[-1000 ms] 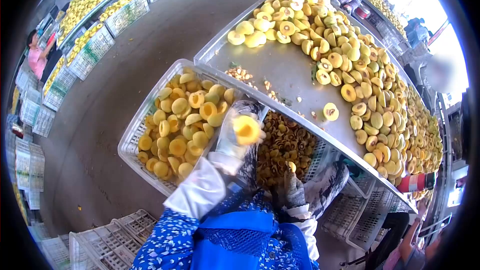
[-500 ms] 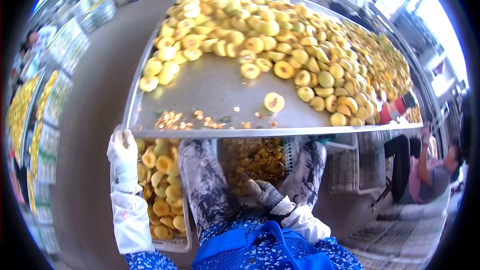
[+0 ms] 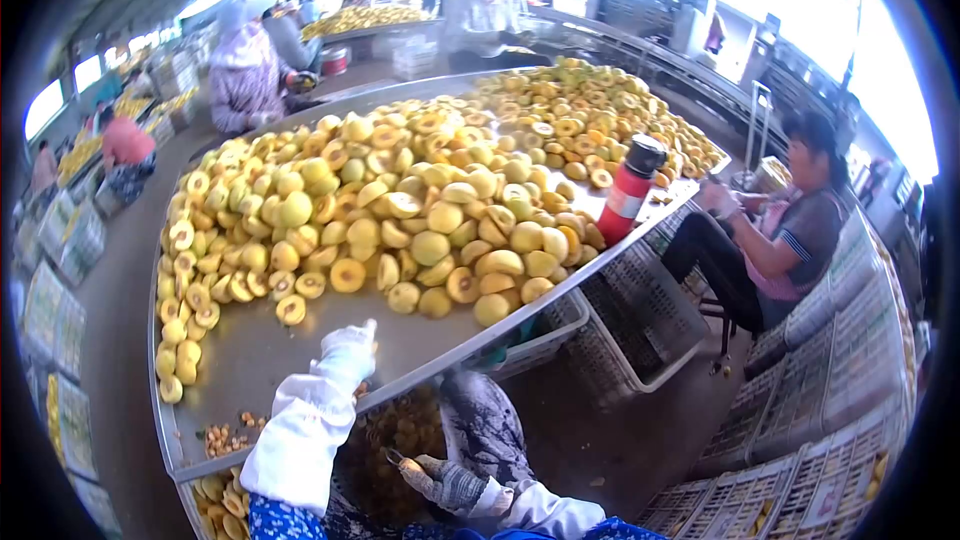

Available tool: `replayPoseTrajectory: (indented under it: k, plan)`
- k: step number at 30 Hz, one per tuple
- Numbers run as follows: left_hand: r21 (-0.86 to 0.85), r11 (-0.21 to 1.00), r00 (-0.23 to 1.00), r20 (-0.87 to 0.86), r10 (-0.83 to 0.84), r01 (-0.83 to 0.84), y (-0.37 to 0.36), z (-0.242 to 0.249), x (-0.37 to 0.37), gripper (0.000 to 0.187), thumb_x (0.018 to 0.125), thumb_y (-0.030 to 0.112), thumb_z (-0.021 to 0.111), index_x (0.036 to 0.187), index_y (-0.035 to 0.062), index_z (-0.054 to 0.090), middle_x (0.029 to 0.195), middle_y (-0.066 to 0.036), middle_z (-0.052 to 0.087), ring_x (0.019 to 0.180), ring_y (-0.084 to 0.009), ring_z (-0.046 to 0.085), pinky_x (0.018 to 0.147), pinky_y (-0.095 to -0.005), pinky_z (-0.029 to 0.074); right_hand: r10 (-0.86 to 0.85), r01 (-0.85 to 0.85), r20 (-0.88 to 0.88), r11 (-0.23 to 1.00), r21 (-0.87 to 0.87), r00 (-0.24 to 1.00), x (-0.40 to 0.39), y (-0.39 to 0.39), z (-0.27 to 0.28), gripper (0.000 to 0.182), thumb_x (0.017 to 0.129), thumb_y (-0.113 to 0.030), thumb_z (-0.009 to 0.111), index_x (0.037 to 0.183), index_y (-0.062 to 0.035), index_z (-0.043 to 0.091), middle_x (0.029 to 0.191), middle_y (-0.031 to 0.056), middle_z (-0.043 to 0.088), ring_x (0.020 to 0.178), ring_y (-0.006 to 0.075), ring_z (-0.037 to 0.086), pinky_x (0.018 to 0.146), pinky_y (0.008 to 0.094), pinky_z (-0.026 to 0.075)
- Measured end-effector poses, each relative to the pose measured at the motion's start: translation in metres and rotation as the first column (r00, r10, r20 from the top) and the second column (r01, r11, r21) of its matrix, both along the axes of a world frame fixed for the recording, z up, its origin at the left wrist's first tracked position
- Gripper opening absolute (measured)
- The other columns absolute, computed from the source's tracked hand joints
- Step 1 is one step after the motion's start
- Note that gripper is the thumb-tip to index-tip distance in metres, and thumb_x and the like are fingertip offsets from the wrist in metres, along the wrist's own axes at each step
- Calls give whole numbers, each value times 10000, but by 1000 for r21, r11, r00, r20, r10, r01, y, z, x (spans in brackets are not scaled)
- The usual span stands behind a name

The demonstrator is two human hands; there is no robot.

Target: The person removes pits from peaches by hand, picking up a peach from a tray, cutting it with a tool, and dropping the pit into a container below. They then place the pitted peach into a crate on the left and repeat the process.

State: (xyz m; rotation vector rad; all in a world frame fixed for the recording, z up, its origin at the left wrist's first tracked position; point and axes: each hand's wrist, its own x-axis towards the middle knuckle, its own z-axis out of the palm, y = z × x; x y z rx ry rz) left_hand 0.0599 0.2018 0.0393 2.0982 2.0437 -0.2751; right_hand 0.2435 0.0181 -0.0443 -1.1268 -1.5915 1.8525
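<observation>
My left hand [image 3: 348, 352], in a white glove, is over the near edge of the metal table [image 3: 420, 332]; whatever its fingers hold, if anything, is hidden. Halved yellow fruit [image 3: 348, 275] lies in a large heap beyond it. Below the table edge, near my lap, my right hand [image 3: 432, 480] wears a grey glove and is closed round a small tool with a looped metal tip [image 3: 400, 460]. Small brown pits [image 3: 222, 438] lie at the table's near left corner.
A red bottle with a black lid [image 3: 632, 190] stands on the table's right side. A seated co-worker [image 3: 790, 230] is at the right, others at the back left. Plastic crates [image 3: 630, 325] stand under the table edge, with stacked crates [image 3: 780, 430] at the lower right.
The view has swung up and to the right. My left hand has moved from the table's left corner to over its near edge. The lone fruit half near that edge is no longer visible there.
</observation>
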Motion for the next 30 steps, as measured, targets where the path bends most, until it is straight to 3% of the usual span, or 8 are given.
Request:
replayPoseTrajectory:
  k: [3,6,7,9,11,13,15,30]
  plan:
    - [269,952,922,385,31,-144,-24,12,3,273,801,153,589,1066,99,557,871,-119,664,844,-265,646,733,-368,511,-62,61,-12,998,-33,998,14,5,36,266,928,-292,514,1046,-65,584,899,63,630,860,129,549,783,291,434]
    - [-108,881,-54,994,94,-460,-54,21,-11,156,806,131,606,958,96,615,738,-78,612,630,-158,606,509,-290,506,-16,13,-30,994,-104,999,29,13,64,271,934,-287,504,1073,-63,564,931,70,618,875,136,535,803,281,425]
    - [85,952,-86,990,-115,-295,-66,7,-32,242,849,261,587,960,46,586,848,-90,615,520,-152,565,474,-261,481,-42,39,32,997,64,999,30,13,60,258,931,-273,508,1073,-64,563,942,87,621,889,169,562,811,292,429]
    - [-360,923,-770,625,130,-136,-100,22,-24,493,871,474,494,979,1,581,879,-136,613,566,-197,581,464,-266,469,-49,24,46,896,443,998,33,12,30,239,929,-249,504,1062,-65,576,946,122,621,925,244,585,805,320,445]
    - [-483,868,-895,430,116,-120,-127,29,-5,645,868,585,395,993,-21,578,902,-178,614,652,-250,607,491,-291,493,-33,54,-59,907,418,998,25,18,21,253,928,-252,488,1071,-66,581,946,160,608,912,322,591,766,344,472]
    - [-470,876,-864,480,151,-108,-149,10,-8,654,864,604,389,983,-10,580,918,-193,624,712,-275,618,519,-299,512,-22,-21,91,894,447,996,22,18,64,252,931,-234,464,1079,-66,581,950,168,595,790,336,608,662,382,493]
    - [-361,916,-807,585,75,-177,-161,-6,-4,689,885,610,330,995,-20,588,867,-205,644,626,-274,630,510,-294,526,-27,-148,187,504,851,982,17,20,35,245,927,-246,454,1040,-68,578,900,180,594,701,343,609,567,429,477]
    - [-326,854,-661,750,-27,-405,-196,-30,4,732,878,645,297,916,-30,579,751,-139,634,630,-208,632,602,-283,541,-96,-350,536,659,665,838,-30,21,74,338,903,-373,463,887,-44,539,545,191,556,509,360,574,466,467,442]
